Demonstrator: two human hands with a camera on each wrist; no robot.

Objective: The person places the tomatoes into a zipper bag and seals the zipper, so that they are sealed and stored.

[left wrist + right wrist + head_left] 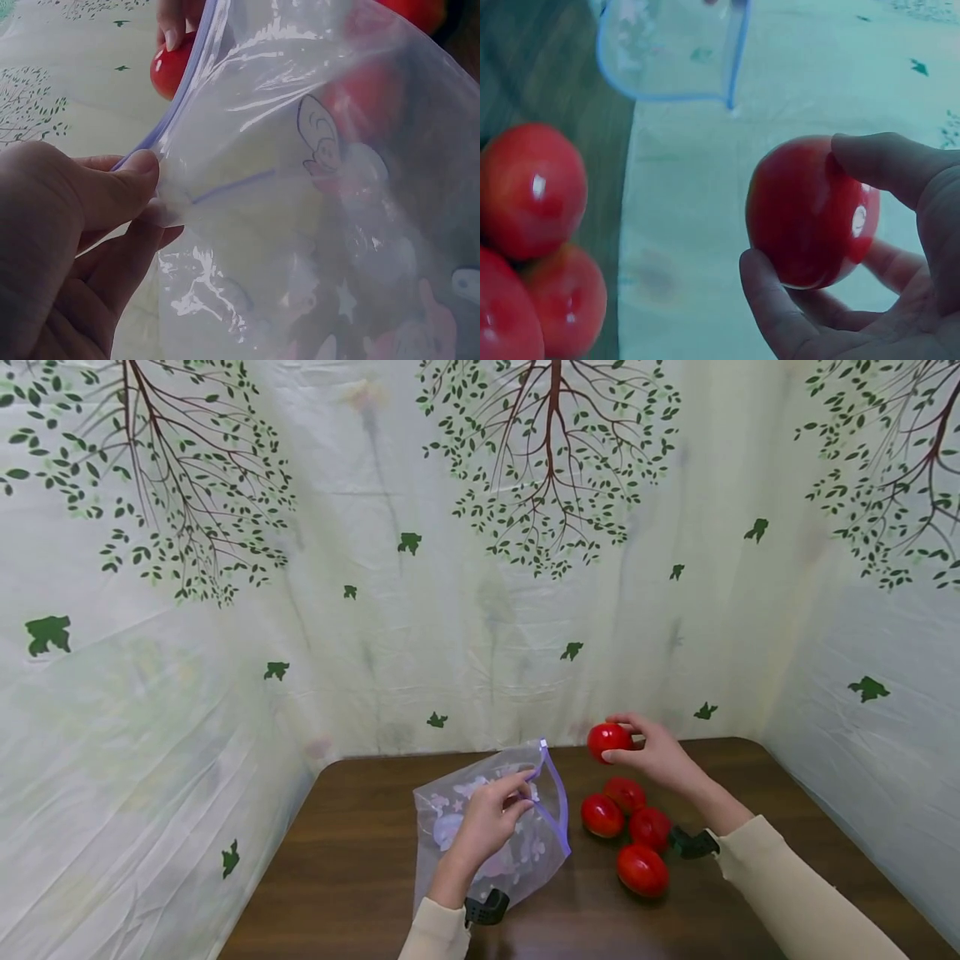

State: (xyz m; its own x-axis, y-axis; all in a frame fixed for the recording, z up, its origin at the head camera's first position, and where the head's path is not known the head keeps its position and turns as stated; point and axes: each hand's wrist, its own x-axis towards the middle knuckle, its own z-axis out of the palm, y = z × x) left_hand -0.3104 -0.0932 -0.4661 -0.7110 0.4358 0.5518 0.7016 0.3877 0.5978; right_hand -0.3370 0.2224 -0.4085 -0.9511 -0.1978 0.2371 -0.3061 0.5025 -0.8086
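My left hand (487,820) pinches the rim of a translucent zip bag (542,858) between thumb and fingers. The bag has a purple zip edge (196,64) with a white slider at its far corner, and small cartoon prints on its side. Its mouth gapes toward the right. In my right hand (666,762) is a glossy red tomato (802,214), gripped by the thumb and fingertips, raised near the back of the table and to the right of the bag mouth. Below that hand, several more red tomatoes (642,870) lie in a cluster.
The brown wooden table (337,852) ends at a pale cloth backdrop (480,635) printed with trees and green leaves, which also covers both sides. The loose tomatoes sit between the bag and my right forearm. A black wrist device (693,843) is on my right wrist.
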